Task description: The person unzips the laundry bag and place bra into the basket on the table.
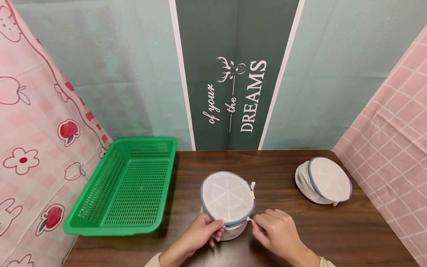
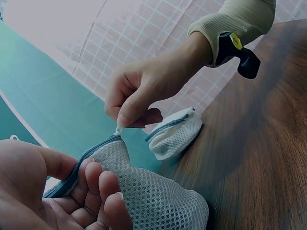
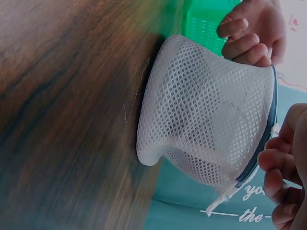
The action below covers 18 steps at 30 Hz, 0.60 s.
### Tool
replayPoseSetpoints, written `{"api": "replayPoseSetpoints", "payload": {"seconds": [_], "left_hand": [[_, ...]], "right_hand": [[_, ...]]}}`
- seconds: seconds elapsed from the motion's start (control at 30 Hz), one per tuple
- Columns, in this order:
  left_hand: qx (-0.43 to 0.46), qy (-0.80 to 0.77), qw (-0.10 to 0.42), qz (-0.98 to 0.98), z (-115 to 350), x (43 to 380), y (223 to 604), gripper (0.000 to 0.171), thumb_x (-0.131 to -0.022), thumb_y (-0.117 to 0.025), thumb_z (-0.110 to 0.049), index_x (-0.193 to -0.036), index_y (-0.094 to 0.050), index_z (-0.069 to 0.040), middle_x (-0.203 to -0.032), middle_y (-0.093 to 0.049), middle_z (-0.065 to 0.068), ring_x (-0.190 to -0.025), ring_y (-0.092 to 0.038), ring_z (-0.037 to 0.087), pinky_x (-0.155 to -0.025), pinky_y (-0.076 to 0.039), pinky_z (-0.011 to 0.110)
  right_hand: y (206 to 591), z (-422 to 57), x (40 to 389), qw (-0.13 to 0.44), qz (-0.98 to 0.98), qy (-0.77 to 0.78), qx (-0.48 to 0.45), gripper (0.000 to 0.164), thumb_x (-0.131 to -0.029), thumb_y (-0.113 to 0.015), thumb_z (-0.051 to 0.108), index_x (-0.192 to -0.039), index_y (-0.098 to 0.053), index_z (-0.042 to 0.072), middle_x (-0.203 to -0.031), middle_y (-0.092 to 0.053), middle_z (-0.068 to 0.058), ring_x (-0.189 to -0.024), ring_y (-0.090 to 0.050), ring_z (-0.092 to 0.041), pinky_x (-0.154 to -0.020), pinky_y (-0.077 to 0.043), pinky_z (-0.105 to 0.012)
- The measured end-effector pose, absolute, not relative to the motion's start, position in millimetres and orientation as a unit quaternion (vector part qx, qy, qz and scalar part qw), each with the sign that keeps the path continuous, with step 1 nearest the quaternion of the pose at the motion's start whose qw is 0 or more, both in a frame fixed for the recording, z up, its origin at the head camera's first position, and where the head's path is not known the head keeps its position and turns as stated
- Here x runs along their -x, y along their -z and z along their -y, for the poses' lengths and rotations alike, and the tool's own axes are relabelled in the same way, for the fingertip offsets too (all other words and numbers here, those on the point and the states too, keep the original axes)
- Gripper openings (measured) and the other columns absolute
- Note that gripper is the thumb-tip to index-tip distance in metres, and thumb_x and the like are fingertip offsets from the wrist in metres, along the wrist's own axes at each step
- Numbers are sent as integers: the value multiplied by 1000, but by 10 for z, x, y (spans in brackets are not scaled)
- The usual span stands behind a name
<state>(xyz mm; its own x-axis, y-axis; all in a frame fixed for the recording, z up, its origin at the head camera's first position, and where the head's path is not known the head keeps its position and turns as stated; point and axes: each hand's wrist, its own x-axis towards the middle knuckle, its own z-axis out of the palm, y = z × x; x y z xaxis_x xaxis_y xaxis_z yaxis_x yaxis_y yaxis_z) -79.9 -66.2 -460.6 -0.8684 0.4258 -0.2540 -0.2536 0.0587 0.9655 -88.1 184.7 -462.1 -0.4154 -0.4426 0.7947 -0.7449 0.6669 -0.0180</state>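
A round white mesh laundry bag (image 1: 228, 196) with a grey-blue zippered rim stands on the table in front of me. My left hand (image 1: 200, 230) pinches its near rim, thumb on top and fingers curled below. At the rim's right side, my right hand (image 1: 277, 230) pinches the small white zipper pull (image 1: 249, 219). A short gap shows under the rim between the two hands. In the right wrist view the mesh side (image 3: 206, 110) bulges, with a fabric tab (image 3: 216, 203) hanging from the rim.
Another white mesh laundry bag (image 1: 330, 178) lies tilted at the table's back right. To the left sits a green plastic basket (image 1: 168, 185) with slotted walls. Printed cloths hang behind and on both sides of the brown wooden table (image 1: 280, 178).
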Motion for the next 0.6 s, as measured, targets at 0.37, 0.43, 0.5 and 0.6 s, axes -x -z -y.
{"api": "replayPoseSetpoints", "payload": {"seconds": [0.37, 0.43, 0.5, 0.6], "left_hand": [[-56, -683, 250, -684, 672, 797, 4594, 29, -99, -58, -17, -79, -65, 3, -67, -58, -3, -60, -55, 7, -47, -44, 16], [-57, -684, 249, -684, 672, 794, 4593, 29, -99, -58, -17, -79, -65, 3, -67, -58, -3, -60, -55, 7, -48, -44, 16], [-57, -684, 248, -683, 670, 792, 4595, 29, -99, -58, -17, -79, -65, 3, -66, -57, -3, -60, -55, 7, -48, -44, 16], [-55, -685, 250, -683, 672, 792, 4595, 28, -99, -58, -17, -78, -65, 2, -66, -57, -3, -60, -55, 7, -48, -44, 16]], "right_hand": [[4694, -1930, 930, 403, 827, -185, -345, 23, -84, -50, 19, -62, -46, 23, -57, -30, 18, -53, -26, -1, -49, -21, -17], [4705, -1948, 942, 403, 830, -183, -339, 22, -83, -50, 19, -61, -46, 23, -57, -30, 18, -53, -25, -1, -49, -21, -18], [4714, -1965, 956, 404, 832, -182, -334, 22, -83, -50, 19, -62, -46, 23, -57, -31, 18, -52, -26, -1, -49, -21, -18], [4728, -1989, 975, 404, 834, -180, -331, 22, -83, -50, 20, -62, -47, 23, -57, -32, 18, -50, -27, -3, -48, -22, -19]]}}
